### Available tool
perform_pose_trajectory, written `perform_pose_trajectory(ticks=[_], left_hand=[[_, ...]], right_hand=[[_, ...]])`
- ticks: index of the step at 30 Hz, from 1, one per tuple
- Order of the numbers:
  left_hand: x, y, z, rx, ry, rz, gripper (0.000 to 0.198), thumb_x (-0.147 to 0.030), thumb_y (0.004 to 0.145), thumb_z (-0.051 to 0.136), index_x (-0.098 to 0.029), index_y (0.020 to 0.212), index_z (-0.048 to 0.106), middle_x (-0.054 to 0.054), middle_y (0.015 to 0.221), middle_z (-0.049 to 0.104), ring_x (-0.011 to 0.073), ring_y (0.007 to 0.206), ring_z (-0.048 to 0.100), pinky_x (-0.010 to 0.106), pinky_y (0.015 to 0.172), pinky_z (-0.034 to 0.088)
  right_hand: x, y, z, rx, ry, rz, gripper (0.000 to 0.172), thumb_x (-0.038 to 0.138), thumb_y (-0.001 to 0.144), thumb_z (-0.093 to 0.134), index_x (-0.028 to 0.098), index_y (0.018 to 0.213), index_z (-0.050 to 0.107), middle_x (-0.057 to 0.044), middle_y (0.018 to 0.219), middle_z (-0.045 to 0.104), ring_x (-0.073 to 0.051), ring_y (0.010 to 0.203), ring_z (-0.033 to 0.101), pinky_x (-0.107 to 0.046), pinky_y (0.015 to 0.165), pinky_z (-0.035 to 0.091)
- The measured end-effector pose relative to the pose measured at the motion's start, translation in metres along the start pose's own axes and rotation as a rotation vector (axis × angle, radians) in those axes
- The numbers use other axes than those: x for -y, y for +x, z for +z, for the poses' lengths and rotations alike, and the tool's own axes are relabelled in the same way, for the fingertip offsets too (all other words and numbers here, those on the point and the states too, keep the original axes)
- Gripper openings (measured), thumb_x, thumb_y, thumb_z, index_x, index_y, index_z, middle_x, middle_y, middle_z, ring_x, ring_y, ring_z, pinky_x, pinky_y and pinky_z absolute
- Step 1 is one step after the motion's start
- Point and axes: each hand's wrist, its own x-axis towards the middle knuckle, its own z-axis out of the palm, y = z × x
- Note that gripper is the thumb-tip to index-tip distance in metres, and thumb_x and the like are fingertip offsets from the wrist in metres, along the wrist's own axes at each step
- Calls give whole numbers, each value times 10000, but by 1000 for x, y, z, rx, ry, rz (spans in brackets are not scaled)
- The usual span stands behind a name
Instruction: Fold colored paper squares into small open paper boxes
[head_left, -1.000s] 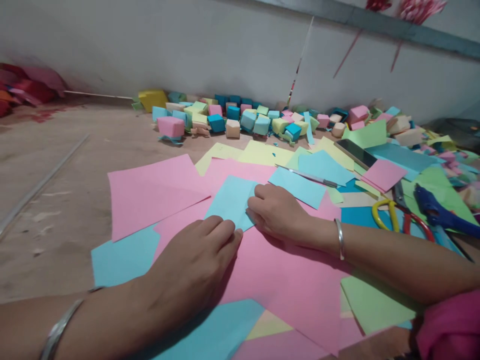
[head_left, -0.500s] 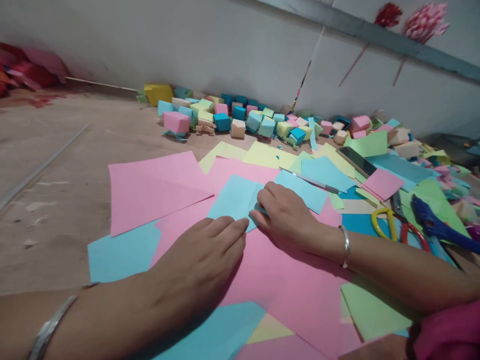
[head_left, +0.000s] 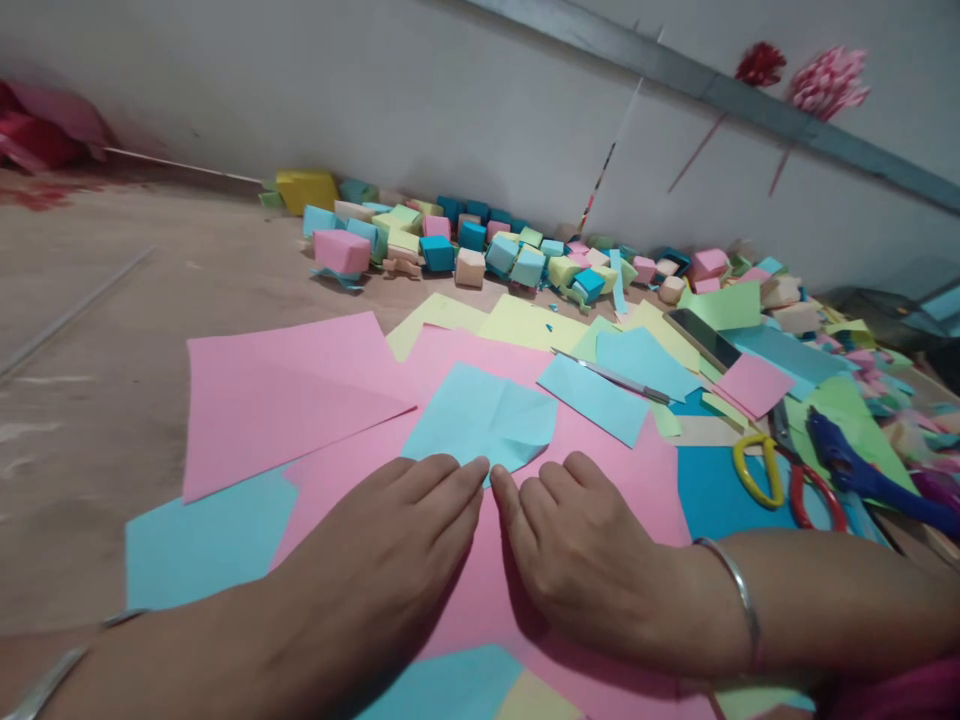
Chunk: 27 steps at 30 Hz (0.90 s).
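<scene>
- Fingers [head_left: 450, 478] of both hands lie stretched out and flat, grasping nothing; their tips press on the near edge of a light blue paper square [head_left: 480, 420].
- Left hand [head_left: 390, 540] and right hand [head_left: 592, 560] sit side by side, forefingers almost touching at the square's near corner.
- Creases cross the square, and its right corner is folded in; it lies just beyond the fingertips on a large pink sheet [head_left: 622, 480], which also lies under both palms.
- Right of the right hand, well apart, are scissors [head_left: 772, 475] with yellow and red handles and a blue glue gun [head_left: 862, 475].
- Far beyond the fingers, folded paper cubes [head_left: 465, 255] are heaped along the wall.
- A metal bangle [head_left: 739, 600] circles the right wrist.
</scene>
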Motion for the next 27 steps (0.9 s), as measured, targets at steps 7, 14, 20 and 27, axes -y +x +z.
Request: perform_pose_trajectory(ticks=[7,14,20,27], left_hand=[[2,8,-5,-31,50,58,449,37,807,384,-122,1100,685,143,1117,726,239,869,649,413,763,550],[0,14,-2,-50,113,88,379,13,819,397,-58,1040,697,173,1047,732,241,787,617,416,700,530],[3,15,-4,-15,18,83,288,-42,883,424,-152,910,689,109,1094,717,188,705,545,370,657,487],[7,17,-2,64,-5,81,241,-74,882,444,-149,953,662,137,1187,679,188,675,519,382,627,464]], right_hand=[[2,-2,0,-14,-26,33,342,68,815,443,2,1092,633,-67,667,518,-189,578,371,-359,561,162],[-24,9,-6,-90,33,161,225,31,852,434,144,799,622,-47,639,526,-174,582,350,-357,586,173],[-56,20,2,295,362,405,192,133,855,492,176,670,512,-12,629,524,-124,564,311,-316,580,173],[-69,23,7,352,585,501,164,181,853,485,186,691,460,28,623,484,-92,554,324,-289,554,172]])
